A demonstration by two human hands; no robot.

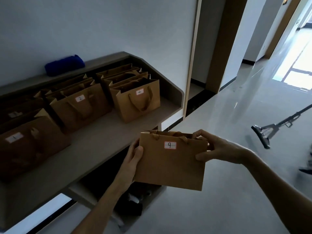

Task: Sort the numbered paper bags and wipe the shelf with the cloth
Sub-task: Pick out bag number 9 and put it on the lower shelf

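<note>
I hold a brown paper bag labelled 9 [170, 162] in the air in front of the shelf [94, 146]. My left hand [134, 157] grips its left edge, thumb on the front. My right hand [214, 147] pinches its top right corner. On the shelf stand rows of brown bags: the front one at left is labelled 1 [28, 146], the middle one 2 [79, 108], the right one 4 [138, 102], with more bags behind each. A blue cloth [65, 65] lies on the upper ledge at the back.
Below the shelf is a dark open compartment [133, 200] with dim items inside. A mop [266, 132] lies on the pale floor to the right. A doorway and a corridor open at the far right.
</note>
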